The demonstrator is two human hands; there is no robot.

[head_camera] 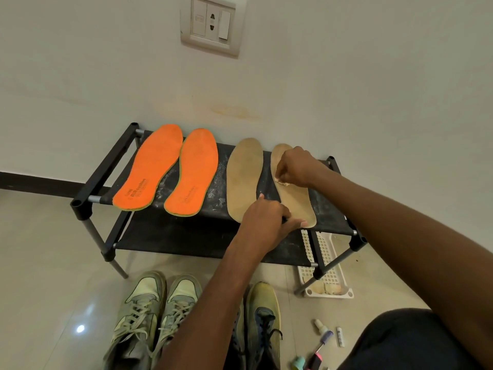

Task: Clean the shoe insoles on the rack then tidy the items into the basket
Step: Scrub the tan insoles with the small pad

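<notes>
The right tan insole (293,193) lies flat on the top shelf of the black shoe rack (106,166), with both hands on it. The right hand (296,166) sits over its upper half, fingers curled tight around a small pale wad (282,181) pressed against the insole's surface; what the wad is made of cannot be told. The left hand (264,217) holds the heel end, its thumb laid flat on the insole near the rack's front edge, the other fingers bent and bunched over the inner edge; whether they pinch the insole or only press it cannot be told. Just left of the left hand's grip lies the second tan insole (244,177), with no writing readable on either. Farther left are two orange insoles (152,166), the outer one printed "AIR cushion" near its heel, with a smaller line beneath too fine to read; the inner one (194,172) bears a fainter, unreadable print. Below the right hand, a white lattice basket (329,268) stands on the floor under the rack's end. Nearer the person, pale green sneakers (149,311) and a darker yellow-edged pair (262,324) rest on the tiles, and small bottles and tubes (328,340) lie beside a dark-clad knee.
</notes>
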